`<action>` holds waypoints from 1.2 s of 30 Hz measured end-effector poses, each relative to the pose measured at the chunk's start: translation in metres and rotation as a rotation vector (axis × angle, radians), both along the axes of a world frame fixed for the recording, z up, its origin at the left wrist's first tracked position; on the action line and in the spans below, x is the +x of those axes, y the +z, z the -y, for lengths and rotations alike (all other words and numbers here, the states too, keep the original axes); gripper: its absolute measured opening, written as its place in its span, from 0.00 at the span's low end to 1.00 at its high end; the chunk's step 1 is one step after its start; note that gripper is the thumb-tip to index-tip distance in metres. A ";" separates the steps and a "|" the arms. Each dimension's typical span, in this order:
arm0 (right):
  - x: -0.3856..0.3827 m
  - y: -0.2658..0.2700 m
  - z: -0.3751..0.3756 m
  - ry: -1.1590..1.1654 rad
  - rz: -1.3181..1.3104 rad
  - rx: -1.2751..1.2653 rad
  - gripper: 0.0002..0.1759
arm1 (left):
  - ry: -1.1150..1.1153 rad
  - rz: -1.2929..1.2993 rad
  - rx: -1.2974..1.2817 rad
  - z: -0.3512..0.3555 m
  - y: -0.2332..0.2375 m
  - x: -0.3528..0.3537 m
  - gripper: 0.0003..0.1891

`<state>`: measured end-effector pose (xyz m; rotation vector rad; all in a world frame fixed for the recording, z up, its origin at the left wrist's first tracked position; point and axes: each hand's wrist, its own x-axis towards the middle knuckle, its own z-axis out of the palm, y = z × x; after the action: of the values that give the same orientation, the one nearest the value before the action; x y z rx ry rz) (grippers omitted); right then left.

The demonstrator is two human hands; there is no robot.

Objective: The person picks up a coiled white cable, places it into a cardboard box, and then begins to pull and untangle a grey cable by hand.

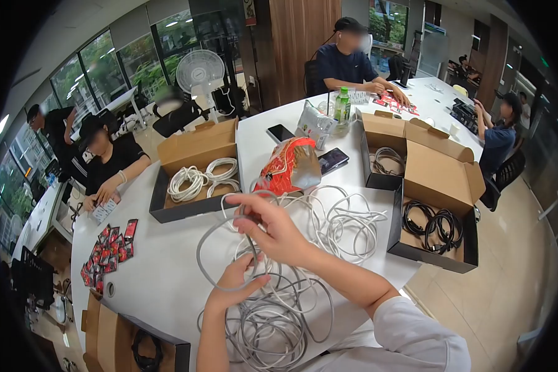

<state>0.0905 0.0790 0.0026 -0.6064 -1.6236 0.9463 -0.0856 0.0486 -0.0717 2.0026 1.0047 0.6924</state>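
Note:
A loop of grey cable hangs between my two hands above the white table. My right hand is on top, its thumb and fingers closed on the upper part of the loop. Lower down, my left hand grips the loop's bottom, with the thumb pointing right. Under and beside the hands lies a tangled heap of grey cable. A looser tangle of white cable spreads to the right and behind it. The cable ends cannot be made out.
Open cardboard boxes hold coiled cables: white coils, a grey-brown coil, black coils and a black coil. Nearby are a red snack bag, phones, a green bottle and red packets. Several people sit or stand around.

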 end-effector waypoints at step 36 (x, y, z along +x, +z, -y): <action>0.028 0.001 -0.033 -0.185 -0.286 -0.157 0.07 | 0.489 0.853 -0.191 0.016 0.070 -0.077 0.20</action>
<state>0.1187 0.1122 0.0039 -0.6824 -1.2265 0.9801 -0.1626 0.0323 -0.0018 1.0861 0.9571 1.4815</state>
